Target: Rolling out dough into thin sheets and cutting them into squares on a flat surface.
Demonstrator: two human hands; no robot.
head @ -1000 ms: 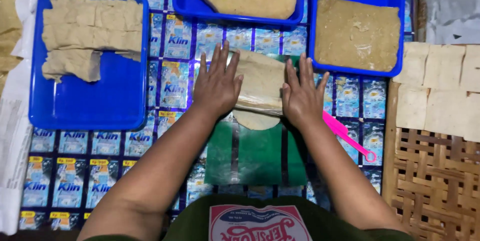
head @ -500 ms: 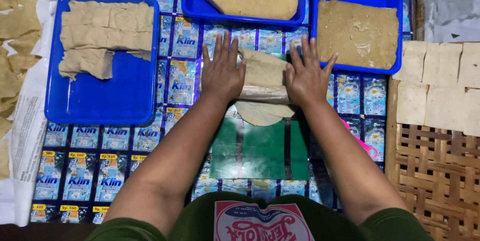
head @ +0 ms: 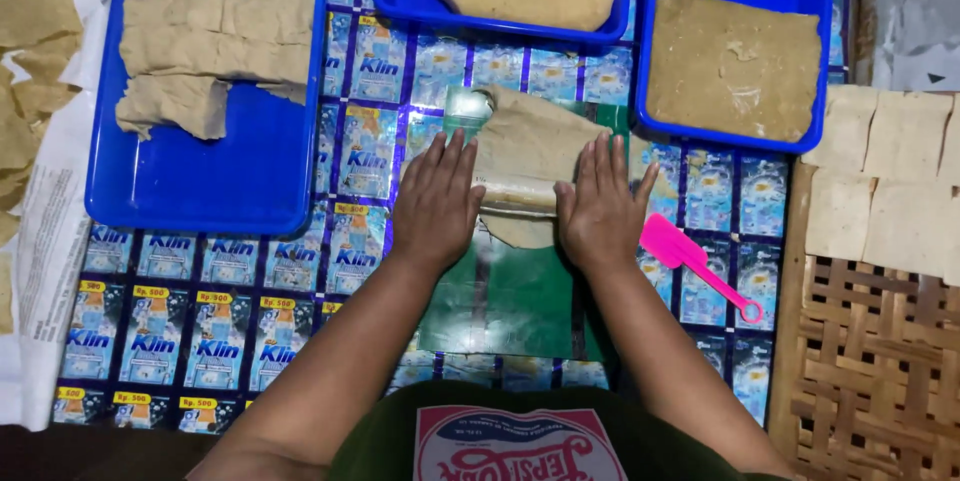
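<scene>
A thin, tan sheet of dough (head: 535,141) is being rolled up on a green plastic mat (head: 520,301), its near edge already curled into a pale, narrow roll (head: 515,196). The roll is being pressed at both ends: the left hand (head: 437,206) is laid flat over its left end, the right hand (head: 600,211) over its right end. Both palms are being held open with fingers spread, nothing being clasped. The unrolled part of the sheet is lying just beyond the fingertips. A pink spatula (head: 695,261) is resting right of the right hand.
</scene>
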